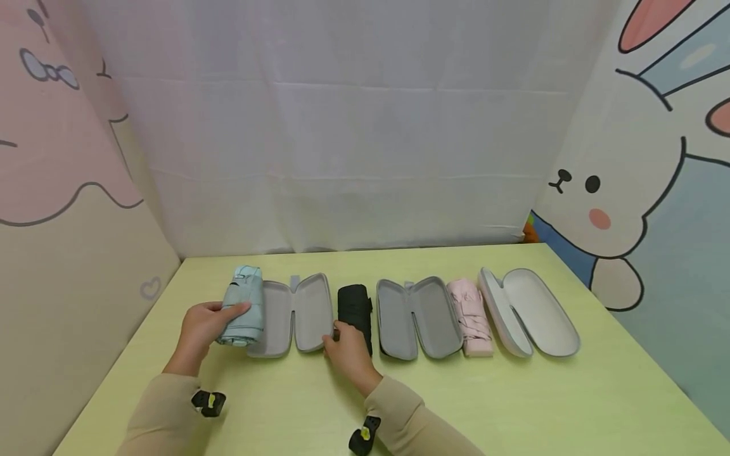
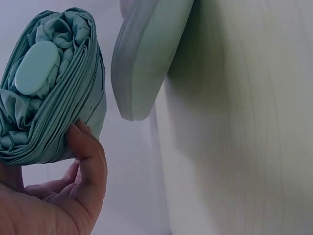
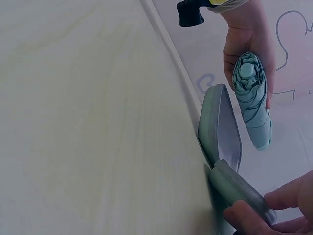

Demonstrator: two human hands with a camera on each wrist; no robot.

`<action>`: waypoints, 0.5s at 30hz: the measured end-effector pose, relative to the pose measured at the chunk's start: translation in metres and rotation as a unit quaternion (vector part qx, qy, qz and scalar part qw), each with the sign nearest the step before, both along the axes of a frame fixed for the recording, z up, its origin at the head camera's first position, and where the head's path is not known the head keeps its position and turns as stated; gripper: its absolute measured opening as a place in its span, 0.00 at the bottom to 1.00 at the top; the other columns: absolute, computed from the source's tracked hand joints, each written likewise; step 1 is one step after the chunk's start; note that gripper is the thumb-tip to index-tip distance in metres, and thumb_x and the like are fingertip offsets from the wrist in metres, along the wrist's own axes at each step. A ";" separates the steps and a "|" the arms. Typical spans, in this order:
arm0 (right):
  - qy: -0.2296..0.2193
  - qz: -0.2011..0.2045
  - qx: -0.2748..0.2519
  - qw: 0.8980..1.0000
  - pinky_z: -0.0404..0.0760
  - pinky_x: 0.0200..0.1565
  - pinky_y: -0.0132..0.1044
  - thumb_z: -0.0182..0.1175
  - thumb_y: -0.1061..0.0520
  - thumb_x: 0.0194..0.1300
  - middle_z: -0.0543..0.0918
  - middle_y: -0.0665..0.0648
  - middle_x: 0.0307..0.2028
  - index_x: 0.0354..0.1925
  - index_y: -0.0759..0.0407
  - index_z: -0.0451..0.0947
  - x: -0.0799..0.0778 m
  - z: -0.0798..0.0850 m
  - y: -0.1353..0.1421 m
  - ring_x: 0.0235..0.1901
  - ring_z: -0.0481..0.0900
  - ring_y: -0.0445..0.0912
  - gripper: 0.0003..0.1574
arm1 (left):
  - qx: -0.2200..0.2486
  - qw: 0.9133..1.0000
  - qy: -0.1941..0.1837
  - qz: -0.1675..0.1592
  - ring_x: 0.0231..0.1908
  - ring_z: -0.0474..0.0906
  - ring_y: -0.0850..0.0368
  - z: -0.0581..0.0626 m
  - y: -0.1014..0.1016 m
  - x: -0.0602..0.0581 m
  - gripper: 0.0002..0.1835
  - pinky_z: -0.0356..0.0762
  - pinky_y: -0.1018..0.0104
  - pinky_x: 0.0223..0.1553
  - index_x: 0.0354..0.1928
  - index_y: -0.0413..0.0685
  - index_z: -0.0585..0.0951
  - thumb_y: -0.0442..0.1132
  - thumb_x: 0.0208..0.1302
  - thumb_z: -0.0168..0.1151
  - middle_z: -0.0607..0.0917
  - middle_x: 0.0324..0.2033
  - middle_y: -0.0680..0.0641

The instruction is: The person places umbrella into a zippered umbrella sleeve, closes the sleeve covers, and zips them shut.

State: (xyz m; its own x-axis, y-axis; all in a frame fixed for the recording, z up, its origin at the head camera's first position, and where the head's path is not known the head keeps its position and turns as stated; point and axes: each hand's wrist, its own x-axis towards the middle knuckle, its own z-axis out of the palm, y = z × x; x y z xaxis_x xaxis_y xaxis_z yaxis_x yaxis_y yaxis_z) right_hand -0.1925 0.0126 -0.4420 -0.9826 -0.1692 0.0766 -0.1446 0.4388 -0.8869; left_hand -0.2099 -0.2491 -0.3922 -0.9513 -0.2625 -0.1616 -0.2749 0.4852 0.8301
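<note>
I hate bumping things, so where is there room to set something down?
Widest bare patch: the table right of the right sleeve, in front of the rightmost case. A narrower strip runs between the cases and the backdrop. Crowded: the row, especially where the right hand pinches the left grey case beside the black umbrella.

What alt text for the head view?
A left hand holds a folded pale blue umbrella; the right hand grips an open gray case. To the right lie a black umbrella, a pink umbrella and two more open cases.
</note>
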 end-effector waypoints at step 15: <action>0.001 -0.001 0.002 1.000 0.71 0.23 0.29 0.57 0.62 0.64 0.81 0.60 0.33 0.59 0.76 0.65 0.000 -0.001 0.001 0.21 0.77 0.38 0.29 | -0.129 0.991 -0.004 -0.038 0.38 0.75 0.42 -0.008 0.021 -0.014 0.40 0.73 0.53 0.34 0.47 0.24 0.75 0.59 0.51 0.67 0.79 0.41 0.32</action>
